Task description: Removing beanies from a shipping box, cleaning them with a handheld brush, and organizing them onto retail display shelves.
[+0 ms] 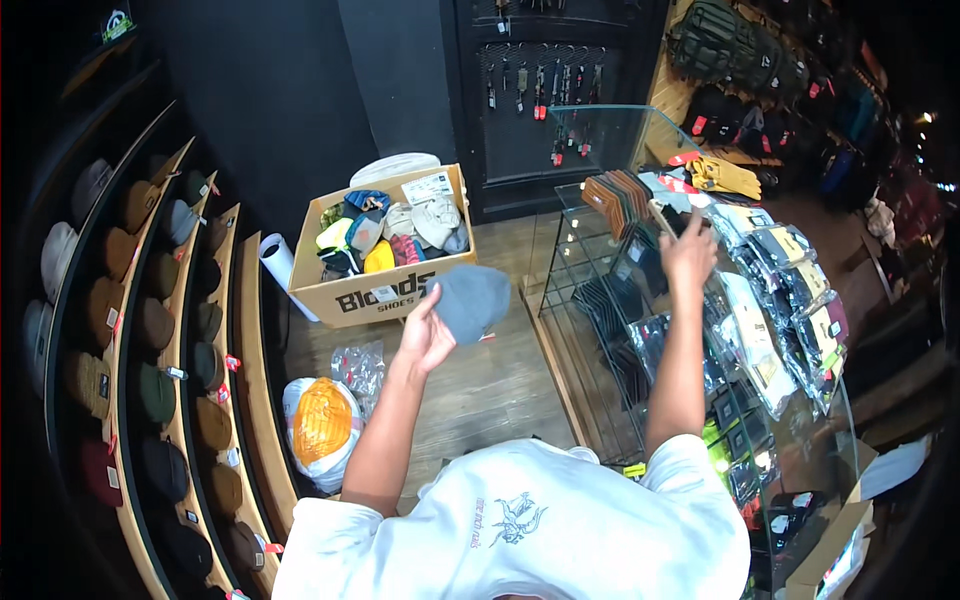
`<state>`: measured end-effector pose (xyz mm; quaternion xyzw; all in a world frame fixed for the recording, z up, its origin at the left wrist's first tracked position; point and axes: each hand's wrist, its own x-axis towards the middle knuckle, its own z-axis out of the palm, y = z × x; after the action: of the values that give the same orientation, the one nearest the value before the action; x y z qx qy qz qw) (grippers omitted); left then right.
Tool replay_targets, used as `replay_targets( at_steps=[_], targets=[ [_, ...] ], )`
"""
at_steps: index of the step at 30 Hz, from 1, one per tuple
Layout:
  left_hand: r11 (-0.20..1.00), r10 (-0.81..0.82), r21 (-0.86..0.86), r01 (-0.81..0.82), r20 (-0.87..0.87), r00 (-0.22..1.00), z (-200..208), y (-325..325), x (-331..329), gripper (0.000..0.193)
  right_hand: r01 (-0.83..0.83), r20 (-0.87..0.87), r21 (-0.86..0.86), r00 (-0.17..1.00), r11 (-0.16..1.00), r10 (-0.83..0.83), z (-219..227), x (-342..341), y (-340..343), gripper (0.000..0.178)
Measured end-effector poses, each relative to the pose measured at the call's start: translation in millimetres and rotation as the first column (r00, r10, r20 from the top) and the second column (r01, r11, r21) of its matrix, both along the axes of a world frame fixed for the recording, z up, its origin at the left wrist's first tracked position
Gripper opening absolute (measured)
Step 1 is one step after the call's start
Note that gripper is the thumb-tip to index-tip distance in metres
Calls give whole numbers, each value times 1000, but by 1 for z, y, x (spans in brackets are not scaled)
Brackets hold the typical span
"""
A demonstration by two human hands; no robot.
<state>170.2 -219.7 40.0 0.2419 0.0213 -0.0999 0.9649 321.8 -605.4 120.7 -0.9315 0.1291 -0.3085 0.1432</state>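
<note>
My left hand (428, 338) is closed on the edge of a dark grey cap (472, 303), held in front of an open cardboard box (375, 303). Inside the box lies a heap of caps and hats, among them a yellow one (379, 257) and a pale beige one (436, 222). My right hand (688, 250) reaches over the glass display counter, its fingers around a slim dark object with a pale edge that looks like a phone (661, 216). Beside that hand are a stack of brown folded items (616, 199) and a pair of yellow gloves (725, 177).
Tiered shelves of caps (155, 390) rise on the left. On the floor are a wrapped orange bundle (326, 420), crumpled clear plastic (358, 372) and a white roll (283, 270). Bagged goods (770, 265) cover the counter's right side. Keychain-like straps (541, 90) hang at the back.
</note>
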Motion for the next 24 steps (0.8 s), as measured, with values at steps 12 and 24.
replay_targets(
  at_steps=[12,24],
  targets=[
    [997,-71,27,70,59,996,2,27,12,52,-542,386,823,752,169,535,-25,-73,136,39],
    [996,39,72,-45,83,996,-22,56,-36,47,-848,297,336,509,411,808,-69,-94,259,41]
  ],
)
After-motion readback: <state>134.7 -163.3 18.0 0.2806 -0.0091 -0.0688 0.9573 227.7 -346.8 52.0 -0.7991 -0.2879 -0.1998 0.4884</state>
